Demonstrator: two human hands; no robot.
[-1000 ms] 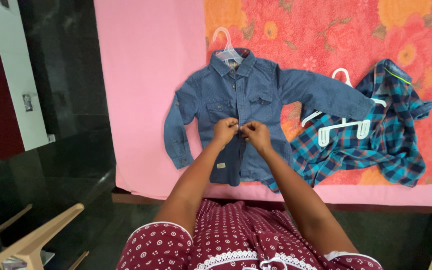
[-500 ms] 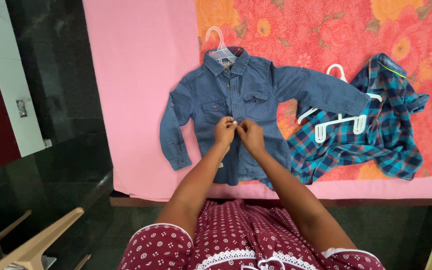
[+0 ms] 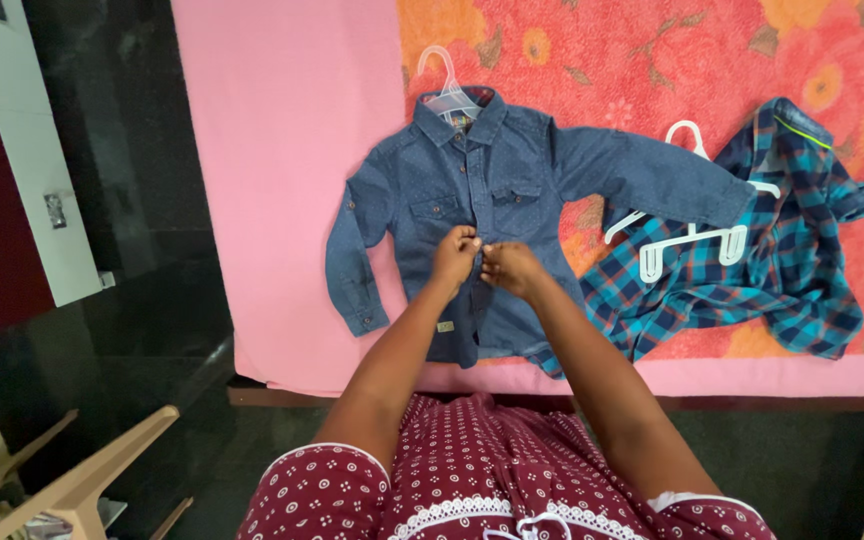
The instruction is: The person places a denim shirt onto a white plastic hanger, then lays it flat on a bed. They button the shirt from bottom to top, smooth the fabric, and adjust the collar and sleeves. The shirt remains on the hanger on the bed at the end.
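A small blue denim shirt (image 3: pixel 422 200) lies flat on a pink sheet (image 3: pixel 282 180), with a clear hanger (image 3: pixel 444 85) in its collar. My left hand (image 3: pixel 455 255) and my right hand (image 3: pixel 512 268) meet at the shirt's front placket, about halfway down, fingers pinched on the fabric at the button line. Both hands touch each other there. The exact button under the fingers is hidden.
A teal and blue plaid shirt (image 3: pixel 772 260) lies crumpled to the right with a white hanger (image 3: pixel 692 235) on top of it. An orange floral cover (image 3: pixel 652 60) lies behind. A beige plastic chair (image 3: pixel 82 480) stands at lower left on the dark floor.
Both hands have stayed pinched on the denim shirt's front and shifted only slightly along the placket. The camera view has drifted a little.
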